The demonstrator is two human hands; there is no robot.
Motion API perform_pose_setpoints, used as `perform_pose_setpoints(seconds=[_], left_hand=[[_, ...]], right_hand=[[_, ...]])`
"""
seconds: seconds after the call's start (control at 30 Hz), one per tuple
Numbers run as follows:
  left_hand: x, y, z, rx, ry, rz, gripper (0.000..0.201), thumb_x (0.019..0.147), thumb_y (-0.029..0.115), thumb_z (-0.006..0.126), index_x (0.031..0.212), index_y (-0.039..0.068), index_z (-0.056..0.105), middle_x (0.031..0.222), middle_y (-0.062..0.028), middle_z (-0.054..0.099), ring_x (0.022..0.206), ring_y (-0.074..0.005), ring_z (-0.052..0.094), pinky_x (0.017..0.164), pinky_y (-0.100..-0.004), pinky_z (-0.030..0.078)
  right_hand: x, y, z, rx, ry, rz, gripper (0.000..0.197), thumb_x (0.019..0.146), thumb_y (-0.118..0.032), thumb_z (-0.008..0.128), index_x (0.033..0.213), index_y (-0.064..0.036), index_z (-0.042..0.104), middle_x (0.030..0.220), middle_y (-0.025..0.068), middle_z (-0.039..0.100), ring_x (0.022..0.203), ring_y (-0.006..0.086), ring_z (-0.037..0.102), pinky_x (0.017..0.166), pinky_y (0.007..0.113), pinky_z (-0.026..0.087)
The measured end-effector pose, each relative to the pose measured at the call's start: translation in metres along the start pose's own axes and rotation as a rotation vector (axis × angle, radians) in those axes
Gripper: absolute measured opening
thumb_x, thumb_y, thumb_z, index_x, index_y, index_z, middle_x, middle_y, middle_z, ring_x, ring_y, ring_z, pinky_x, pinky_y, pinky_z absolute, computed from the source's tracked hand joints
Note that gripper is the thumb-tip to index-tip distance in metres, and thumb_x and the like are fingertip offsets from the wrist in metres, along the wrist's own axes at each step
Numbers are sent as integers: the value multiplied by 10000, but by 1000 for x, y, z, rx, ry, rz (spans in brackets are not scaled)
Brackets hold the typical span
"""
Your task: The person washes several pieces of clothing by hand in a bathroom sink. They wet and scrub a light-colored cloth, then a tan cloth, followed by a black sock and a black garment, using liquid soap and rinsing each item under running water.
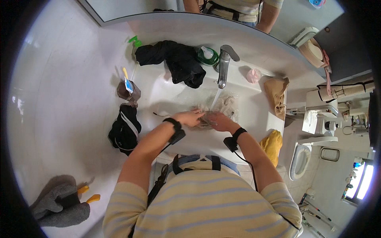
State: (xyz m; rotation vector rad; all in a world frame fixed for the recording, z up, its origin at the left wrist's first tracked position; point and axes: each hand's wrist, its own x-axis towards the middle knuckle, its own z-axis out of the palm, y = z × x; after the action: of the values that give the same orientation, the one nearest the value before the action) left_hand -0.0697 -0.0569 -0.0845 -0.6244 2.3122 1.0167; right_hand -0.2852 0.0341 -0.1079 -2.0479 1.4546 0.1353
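Note:
In the white sink (158, 95), my left hand (190, 118) and my right hand (221, 122) are close together, their fingers closed on a wet, light greyish-beige cloth (227, 104). Part of the cloth is bunched between them, and another part lies in the water beyond my right hand. A stream of water (216, 99) falls from the chrome tap (223, 69) onto the cloth. A thin dark cord or strap end (160, 115) sticks out left of my left hand. The fingertips are partly hidden by cloth and water.
Black garments (174, 59) drape over the sink's back left rim, beside a green soap bottle (208, 56). Left stand a cup with a toothbrush (129, 92) and another black garment (126, 129). Brown (276, 95) and yellow (272, 146) cloths hang over the right rim.

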Motion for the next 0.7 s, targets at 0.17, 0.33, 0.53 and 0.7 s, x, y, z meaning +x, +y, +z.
perform_pose_setpoints(seconds=[0.17,0.33,0.53,0.7], left_hand=[[31,27,-8,121,-108,-232,666,928,286,423,1481,188,64,1545,-63,-28,1408,-296,103,1102,-533,144],[56,16,29,152,30,-512,704,917,381,415,1481,163,53,1547,-10,-23,1416,-272,29,1101,-532,108],[48,6,17,173,151,-387,683,874,518,440,1462,284,185,1546,-3,70,1414,-253,72,1091,-545,71],[75,16,31,411,-43,-370,746,867,504,453,1475,218,129,1544,-5,84,1413,-219,90,1102,-525,65]], right_hand=[[-14,49,33,-6,258,372,578,830,-186,555,1376,-156,369,1326,130,464,1247,299,409,1037,448,317],[-11,10,9,-134,-129,206,521,872,-304,531,1371,-241,397,1442,66,339,1354,311,241,1095,495,182],[-28,31,22,-283,224,455,567,848,-343,550,1384,-281,375,1463,28,304,1362,296,223,1105,501,164],[-26,50,24,-289,-61,163,524,840,-292,575,1338,-353,423,1439,8,343,1372,290,209,1104,524,154]])
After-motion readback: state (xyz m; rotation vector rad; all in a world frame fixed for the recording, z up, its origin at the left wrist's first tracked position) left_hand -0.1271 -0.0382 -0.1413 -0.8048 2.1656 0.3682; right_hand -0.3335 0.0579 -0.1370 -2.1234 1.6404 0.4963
